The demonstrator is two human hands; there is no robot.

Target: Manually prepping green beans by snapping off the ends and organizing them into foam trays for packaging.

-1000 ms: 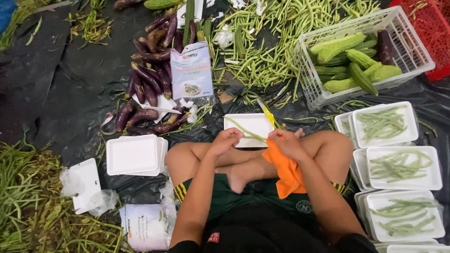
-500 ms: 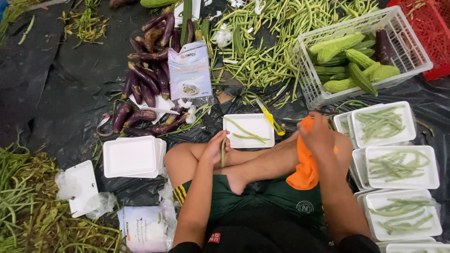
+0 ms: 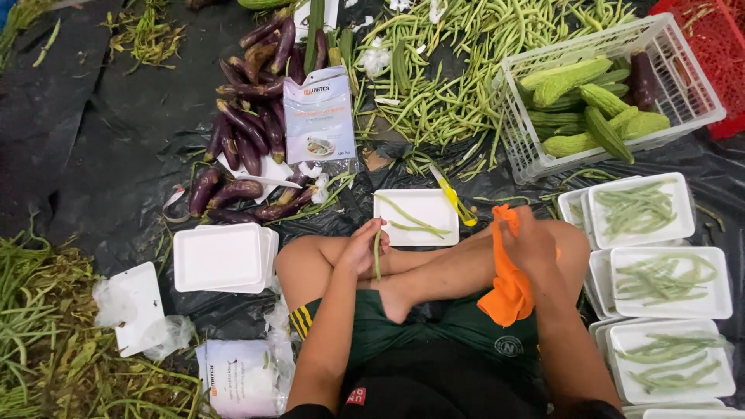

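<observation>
Black plastic sheeting covers the floor. Just below the white foam tray [image 3: 415,217], my left hand [image 3: 363,250] pinches a single green bean [image 3: 377,256]: light, slim, snappable, so I'd grip mid-length, gently. My right hand [image 3: 529,240], right of the tray, clutches an orange cloth [image 3: 508,291]. Half a second back that hand seemed higher, and the bean hung similarly.

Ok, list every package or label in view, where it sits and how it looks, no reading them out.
Flat plastic pouch: beside the eggplants, white and pale blue with a small food picture.
Second pouch: by the person's left thigh, white, crumpled.
Round badge: on the green shorts, pale.
Small red patch: on the dark shirt.
</observation>
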